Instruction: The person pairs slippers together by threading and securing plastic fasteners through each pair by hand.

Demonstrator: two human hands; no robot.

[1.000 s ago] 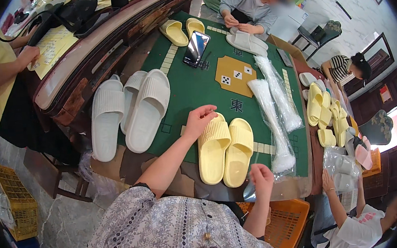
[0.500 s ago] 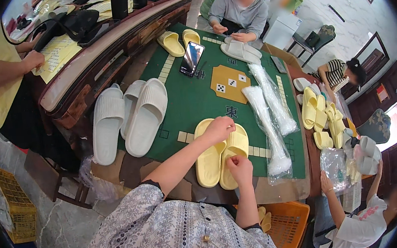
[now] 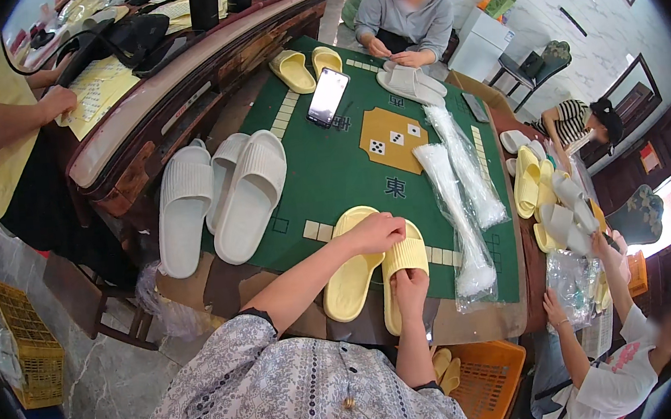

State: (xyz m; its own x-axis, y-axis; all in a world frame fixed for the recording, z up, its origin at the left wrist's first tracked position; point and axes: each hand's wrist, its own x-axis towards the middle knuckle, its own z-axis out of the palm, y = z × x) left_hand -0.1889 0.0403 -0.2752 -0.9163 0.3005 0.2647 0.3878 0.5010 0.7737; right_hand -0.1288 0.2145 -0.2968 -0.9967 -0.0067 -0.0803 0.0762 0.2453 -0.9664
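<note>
A pair of pale yellow slippers lies at the near edge of the green table, the left slipper (image 3: 347,293) beside the right slipper (image 3: 393,309). My left hand (image 3: 378,234) is closed at the far end of the right slipper's ribbed strap (image 3: 406,253); whatever its fingers hold is hidden. Closed fingers of my right hand (image 3: 412,287) reach into the strap's near opening, and what they pinch, if anything, cannot be made out. Two clear bags of thin white strands, a nearer bag (image 3: 471,273) and a farther bag (image 3: 487,203), lie to the right.
Large grey slippers (image 3: 252,197) stand on the left. A phone (image 3: 329,97) and small yellow slippers (image 3: 292,72) lie farther back. Across the table a person (image 3: 410,16) sits by white slippers (image 3: 412,82). An orange crate (image 3: 488,372) stands below; another person (image 3: 617,360) works at right.
My right hand has brought its fingers into the strap opening of the right slipper. The two yellow slippers have shifted apart at their near ends. The phone's screen has turned bright.
</note>
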